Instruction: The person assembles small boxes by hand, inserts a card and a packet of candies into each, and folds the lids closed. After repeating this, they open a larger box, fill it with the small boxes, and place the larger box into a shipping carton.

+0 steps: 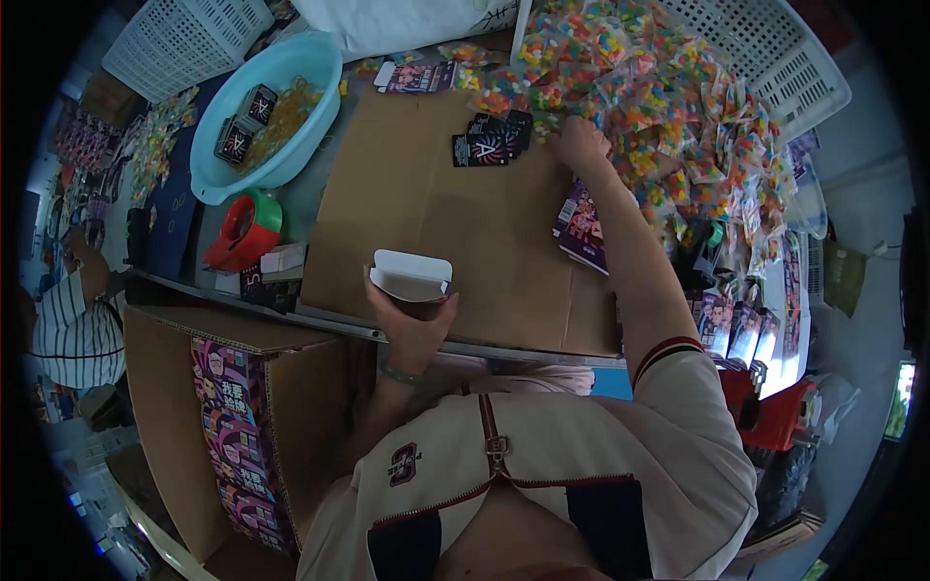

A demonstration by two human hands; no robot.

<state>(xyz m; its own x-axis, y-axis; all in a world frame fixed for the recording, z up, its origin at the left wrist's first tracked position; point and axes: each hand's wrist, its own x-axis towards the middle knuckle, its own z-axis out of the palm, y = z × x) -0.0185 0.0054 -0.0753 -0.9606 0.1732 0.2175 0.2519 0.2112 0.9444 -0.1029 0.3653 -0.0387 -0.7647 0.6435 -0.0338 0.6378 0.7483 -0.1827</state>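
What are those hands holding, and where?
The left hand grips an open box by its sides; whether the right hand holds anything cannot be told.

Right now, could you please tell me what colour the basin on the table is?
The basin is light blue, seen best in the head view.

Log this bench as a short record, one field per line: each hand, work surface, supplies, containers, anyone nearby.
Left hand: holding an upright box, its white flap open
Right hand: at the edge of the candy packets; grip unclear
Work surface: flat cardboard sheet
Supplies: dark cards on the sheet; purple printed packs beside the right forearm
Containers: light blue basin with two dark packs; cardboard carton, lower left, with purple printed boxes
Nearby: person in a striped top, far left
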